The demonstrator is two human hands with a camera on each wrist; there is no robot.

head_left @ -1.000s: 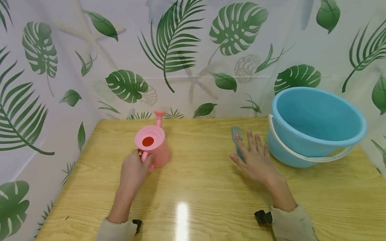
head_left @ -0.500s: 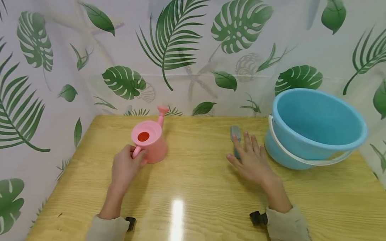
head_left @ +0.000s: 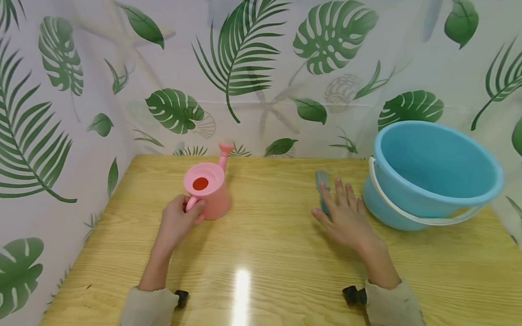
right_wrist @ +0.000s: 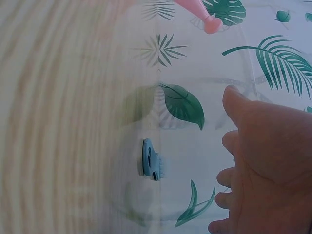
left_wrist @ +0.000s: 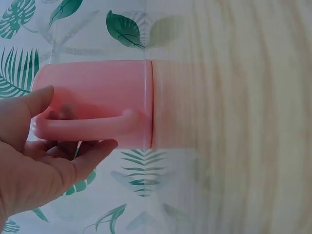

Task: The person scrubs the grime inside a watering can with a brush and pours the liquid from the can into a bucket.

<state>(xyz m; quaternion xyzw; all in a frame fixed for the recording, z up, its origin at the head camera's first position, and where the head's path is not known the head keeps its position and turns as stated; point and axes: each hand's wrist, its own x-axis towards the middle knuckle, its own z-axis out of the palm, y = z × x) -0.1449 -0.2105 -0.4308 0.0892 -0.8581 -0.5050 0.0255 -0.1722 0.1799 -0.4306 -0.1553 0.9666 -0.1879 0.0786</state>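
Note:
A pink watering can (head_left: 216, 200) stands on the wooden table at the left, its spout pointing to the back wall and a red-orange round patch visible inside. My left hand (head_left: 174, 224) holds its handle (left_wrist: 87, 127); in the left wrist view the fingers pass through the handle and the thumb lies against the can. My right hand (head_left: 349, 226) is spread with fingers extended, above a small blue brush (head_left: 322, 177) that it partly covers in the head view. The right wrist view shows that brush on the table, apart from the hand, bristles towards the wall.
A large light-blue bucket (head_left: 382, 205) with a white handle (head_left: 397, 211) stands just right of my right hand. Behind the wooden table (head_left: 275, 240) rises a leaf-patterned wall covering (head_left: 254, 119), which also runs along the left side.
The watering can has turned slightly, its spout now leaning further right, with my left hand keeping its hold. My right hand has stayed nearly in place over the brush. The head view has shifted a little.

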